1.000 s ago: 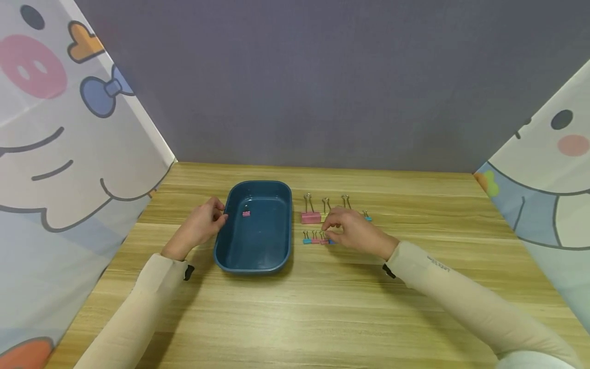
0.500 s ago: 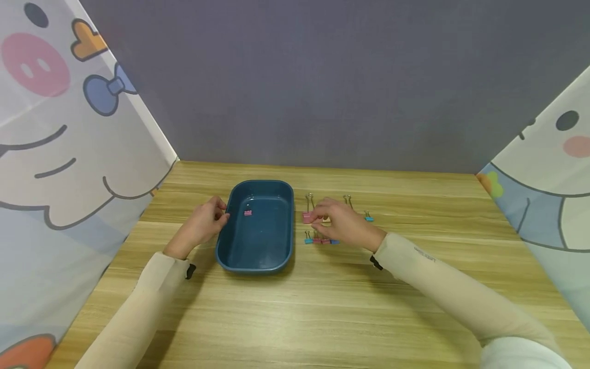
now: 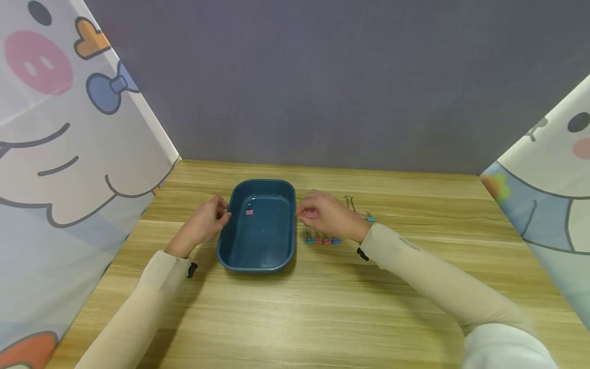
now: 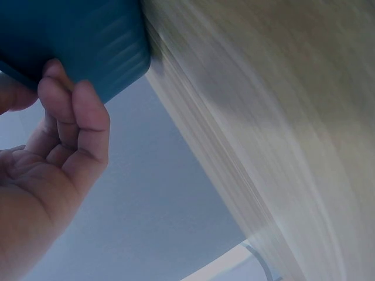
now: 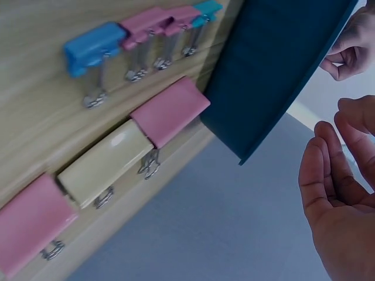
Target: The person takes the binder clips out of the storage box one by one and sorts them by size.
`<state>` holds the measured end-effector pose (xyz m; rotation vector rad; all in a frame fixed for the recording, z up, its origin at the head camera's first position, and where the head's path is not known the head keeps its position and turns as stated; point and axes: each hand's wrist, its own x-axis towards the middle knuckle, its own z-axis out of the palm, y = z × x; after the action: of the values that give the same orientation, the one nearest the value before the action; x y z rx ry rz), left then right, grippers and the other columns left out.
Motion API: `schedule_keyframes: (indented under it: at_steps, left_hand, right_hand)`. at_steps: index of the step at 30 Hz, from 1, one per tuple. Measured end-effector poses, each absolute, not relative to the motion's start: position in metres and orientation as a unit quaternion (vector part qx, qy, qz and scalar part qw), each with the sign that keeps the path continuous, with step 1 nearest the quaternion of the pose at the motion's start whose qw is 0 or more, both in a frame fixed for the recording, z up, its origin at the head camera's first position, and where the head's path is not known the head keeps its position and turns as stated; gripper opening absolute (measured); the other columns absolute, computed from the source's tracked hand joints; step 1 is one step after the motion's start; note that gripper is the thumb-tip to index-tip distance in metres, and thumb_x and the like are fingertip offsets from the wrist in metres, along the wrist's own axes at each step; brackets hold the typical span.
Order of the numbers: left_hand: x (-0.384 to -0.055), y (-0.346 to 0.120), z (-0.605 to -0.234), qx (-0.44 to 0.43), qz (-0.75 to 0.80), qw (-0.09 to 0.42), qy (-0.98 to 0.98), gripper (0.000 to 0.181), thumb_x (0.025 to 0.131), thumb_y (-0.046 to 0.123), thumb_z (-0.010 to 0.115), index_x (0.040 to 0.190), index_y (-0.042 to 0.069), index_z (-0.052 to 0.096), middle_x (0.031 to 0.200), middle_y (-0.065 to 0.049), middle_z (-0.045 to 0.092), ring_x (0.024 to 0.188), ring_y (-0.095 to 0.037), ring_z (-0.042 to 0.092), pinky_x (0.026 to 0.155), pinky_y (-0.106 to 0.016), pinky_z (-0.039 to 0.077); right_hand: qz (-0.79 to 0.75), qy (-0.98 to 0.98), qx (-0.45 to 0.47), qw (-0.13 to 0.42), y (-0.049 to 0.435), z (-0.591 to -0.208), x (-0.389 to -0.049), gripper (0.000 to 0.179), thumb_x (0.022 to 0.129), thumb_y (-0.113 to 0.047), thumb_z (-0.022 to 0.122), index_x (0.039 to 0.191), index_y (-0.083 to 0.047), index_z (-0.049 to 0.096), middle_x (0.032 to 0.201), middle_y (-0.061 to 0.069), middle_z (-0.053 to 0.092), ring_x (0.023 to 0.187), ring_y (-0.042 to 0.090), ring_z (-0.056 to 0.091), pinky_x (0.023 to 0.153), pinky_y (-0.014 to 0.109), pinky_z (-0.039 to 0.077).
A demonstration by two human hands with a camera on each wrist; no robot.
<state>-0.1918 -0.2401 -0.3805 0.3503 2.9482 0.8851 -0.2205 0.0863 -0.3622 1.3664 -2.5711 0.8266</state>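
My left hand [image 3: 205, 220] grips the left rim of a deep blue plastic tray [image 3: 258, 267]; in the left wrist view its bent fingers [image 4: 91, 120] lie against the tray's side. A small pink binder clip [image 3: 249, 211] lies inside the tray. My right hand [image 3: 329, 215] hovers by the tray's right rim, thumb and index fingertips close together; I cannot tell whether they hold anything. Under it, a row of large binder clips is partly hidden; the right wrist view shows a yellow one [image 5: 105, 163] between two pink ones [image 5: 170, 111].
Nearer the person, several small binder clips [image 3: 327, 241] in blue and pink form a second row right of the tray. Another small blue clip [image 3: 371, 218] ends the far row. A grey wall [image 3: 322, 92] stands behind the wooden table [image 3: 286, 318], with cartoon-print panels [image 3: 83, 169] at both sides.
My right hand has moved left, from over the clip rows to the tray's right rim. My left hand keeps its place at the left rim.
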Motion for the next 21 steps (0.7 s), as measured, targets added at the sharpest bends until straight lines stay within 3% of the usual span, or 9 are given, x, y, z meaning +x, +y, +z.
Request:
schedule_keyframes:
  at_steps: [10,21]
  left_hand:
    - [-0.191,-0.239,-0.38,0.109,0.29,0.023,0.95,0.02,0.094,0.008,0.056,0.106,-0.004,0.047,0.088,-0.016,0.065,0.072,-0.023,0.059,0.064,-0.036,0.048]
    - [-0.191,-0.24,-0.38,0.111,0.286,0.02,0.952,0.02,0.094,0.009,0.055,0.107,-0.004,0.047,0.088,-0.016,0.064,0.072,-0.023,0.059,0.064,-0.036,0.049]
  right_hand:
    - [0.278,-0.849,0.449,0.028,0.064,-0.355,-0.23,0.009,0.087,-0.012,0.067,0.094,-0.017,0.069,0.093,-0.004,0.062,0.084,0.019,0.056,0.071,0.027,0.045]
    - [0.284,-0.851,0.441,0.015,0.041,-0.351,-0.237,0.01,0.087,-0.013,0.067,0.097,-0.011,0.07,0.091,-0.007,0.059,0.08,0.009,0.054,0.071,0.024,0.046]
